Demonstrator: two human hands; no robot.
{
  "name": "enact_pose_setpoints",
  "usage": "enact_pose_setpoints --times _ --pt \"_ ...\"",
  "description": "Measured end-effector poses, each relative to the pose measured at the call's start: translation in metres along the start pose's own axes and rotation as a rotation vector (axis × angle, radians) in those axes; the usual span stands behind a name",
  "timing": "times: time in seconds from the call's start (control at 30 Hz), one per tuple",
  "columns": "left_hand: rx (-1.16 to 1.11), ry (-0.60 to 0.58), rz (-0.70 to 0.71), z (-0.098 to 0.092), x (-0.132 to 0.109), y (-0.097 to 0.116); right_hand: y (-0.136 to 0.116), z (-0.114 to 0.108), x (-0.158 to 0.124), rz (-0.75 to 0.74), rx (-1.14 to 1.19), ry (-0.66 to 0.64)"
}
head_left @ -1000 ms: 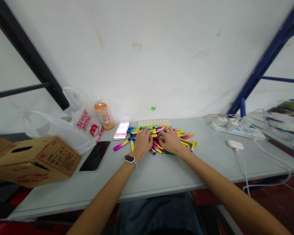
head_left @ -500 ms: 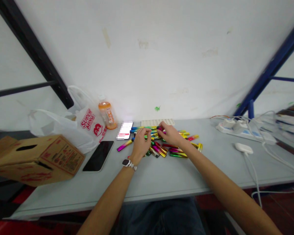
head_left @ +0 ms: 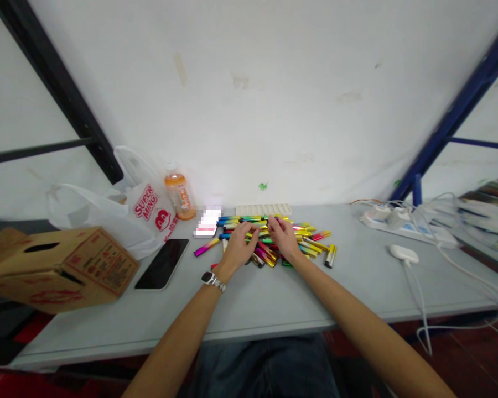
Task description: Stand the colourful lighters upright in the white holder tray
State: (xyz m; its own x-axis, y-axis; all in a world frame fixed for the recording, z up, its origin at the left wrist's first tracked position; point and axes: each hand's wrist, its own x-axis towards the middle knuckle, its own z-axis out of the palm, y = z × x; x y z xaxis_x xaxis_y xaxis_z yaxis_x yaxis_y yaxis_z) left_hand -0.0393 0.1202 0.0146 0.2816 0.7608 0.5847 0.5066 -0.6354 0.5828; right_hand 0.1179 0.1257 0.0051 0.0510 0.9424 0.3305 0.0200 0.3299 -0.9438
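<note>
A loose pile of shiny metallic tubes (head_left: 269, 257) in gold, magenta, green and blue lies at the middle of the desk, some with black ends. Over its left part rests my left hand (head_left: 239, 244), fingers curved and thumb apart, touching or just above the tubes. My right hand (head_left: 285, 239) is at the pile's centre, thumb and fingers pinched together. A purple end shows at those fingertips, seemingly a shiny tube; most of it is hidden. At the back edge of the pile, several blue and yellow tubes (head_left: 228, 220) lie roughly in a line.
Behind the pile sits a cream-coloured gridded tray (head_left: 265, 210) against the wall. To the left are a phone (head_left: 162, 265), a pixelated white item (head_left: 207, 222), an orange drink bottle (head_left: 179, 193), a plastic bag (head_left: 143, 221) and a cardboard box (head_left: 66, 271). A power strip (head_left: 419, 232) and cables lie right.
My right hand has drawn back toward me, from the back edge of the pile, uncovering tubes there. My left hand has moved little. The view has shifted slightly.
</note>
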Motion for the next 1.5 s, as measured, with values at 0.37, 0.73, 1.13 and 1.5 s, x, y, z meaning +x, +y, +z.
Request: enact_pose_setpoints --times 0.37,0.73,1.13,1.5 --pt "0.003 -0.043 0.018 0.002 -0.001 0.001 -0.004 0.002 -0.001 -0.115 -0.212 0.178" --pt "-0.023 -0.044 0.021 0.004 -0.001 -0.001 -0.006 0.009 -0.008 -0.088 -0.14 0.065" --pt "-0.028 -0.026 0.022 0.001 -0.001 0.003 -0.01 0.008 -0.005 0.142 0.09 -0.005" --pt "-0.021 -0.038 0.023 0.001 -0.001 0.002 -0.024 0.002 0.0 0.406 0.349 0.037"
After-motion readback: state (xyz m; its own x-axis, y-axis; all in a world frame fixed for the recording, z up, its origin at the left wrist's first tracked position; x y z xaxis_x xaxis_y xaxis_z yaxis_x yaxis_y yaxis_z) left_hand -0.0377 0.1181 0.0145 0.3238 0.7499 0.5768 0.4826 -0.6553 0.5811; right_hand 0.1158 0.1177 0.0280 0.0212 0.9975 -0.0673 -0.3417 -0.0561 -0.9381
